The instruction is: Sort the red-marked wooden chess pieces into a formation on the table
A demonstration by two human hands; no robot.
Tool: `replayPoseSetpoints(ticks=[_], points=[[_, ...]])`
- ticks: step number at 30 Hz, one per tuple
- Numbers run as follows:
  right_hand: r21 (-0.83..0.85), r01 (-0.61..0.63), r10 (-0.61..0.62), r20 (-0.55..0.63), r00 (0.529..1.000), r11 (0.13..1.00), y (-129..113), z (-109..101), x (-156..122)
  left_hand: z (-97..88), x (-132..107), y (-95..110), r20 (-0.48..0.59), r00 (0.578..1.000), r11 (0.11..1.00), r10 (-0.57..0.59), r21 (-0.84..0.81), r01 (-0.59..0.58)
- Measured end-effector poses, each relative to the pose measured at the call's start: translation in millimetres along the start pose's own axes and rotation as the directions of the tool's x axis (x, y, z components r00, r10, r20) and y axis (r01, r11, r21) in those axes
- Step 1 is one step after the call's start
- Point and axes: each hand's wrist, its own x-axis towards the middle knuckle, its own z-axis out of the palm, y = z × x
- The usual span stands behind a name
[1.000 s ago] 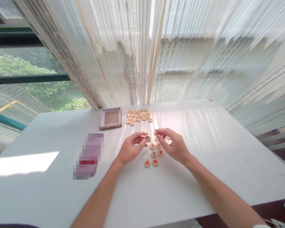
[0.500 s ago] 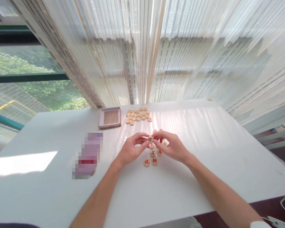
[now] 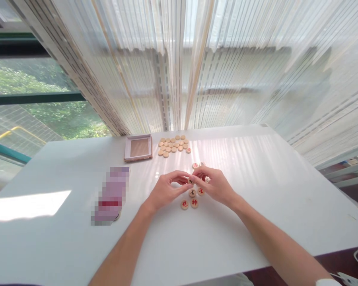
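"Forearms [image 3: 131, 238] angle in over the table's [image 3: 232, 246] near edge, wrists apart, fingertips meeting!"

"Left hand [image 3: 167, 190] curls inward, right hand [image 3: 216, 185] mirrors it, both pinching one black-lettered disc [image 3: 191, 181]!"

"And where's that disc?"

"Between the near and far edges, just beyond two lettered discs [image 3: 192, 193], one black, one red; whether it touches the table, I can't tell."

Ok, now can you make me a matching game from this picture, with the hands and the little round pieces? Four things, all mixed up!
Things:
1. Fingers of both hands
2. Box
3. Plain-topped pieces
4. Curtain

Where or how:
A. Hanging beyond the white table
B. Close around a black-marked piece
C. Grouped toward the table's far edge
D. Open, with a brown bottom

Right pairs: 1-B, 2-D, 3-C, 4-A
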Motion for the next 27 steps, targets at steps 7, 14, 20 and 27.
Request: replayPoseSetpoints(ticks=[7, 14, 20, 27], points=[[-0.017, 0.014, -0.014, 0.011, 1.000, 1.000, 1.8, -2.0, -0.1, -0.2, 0.1, 0.1, -0.006, 1.000, 1.000, -0.023, 0.009, 0.023], [0.014, -0.018, 0.018, 0.031, 0.999, 1.000, 3.7, -3.5, -0.3, -1.4, 1.9, -4.4, -0.028, 0.999, 1.000, -0.025, -0.013, 0.025], [0.075, -0.071, 0.077, -0.081, 0.994, 0.995, 8.4, -9.2, 0.1, -2.4, 4.1, -11.8, -0.100, 0.995, 0.999, 0.029, -0.019, -0.031], [0.048, -0.017, 0.020, -0.060, 0.998, 0.999, 4.3, -11.0, 1.1, -1.9, 4.5, -13.0, -0.091, 0.996, 0.997, 0.026, -0.071, -0.033]])
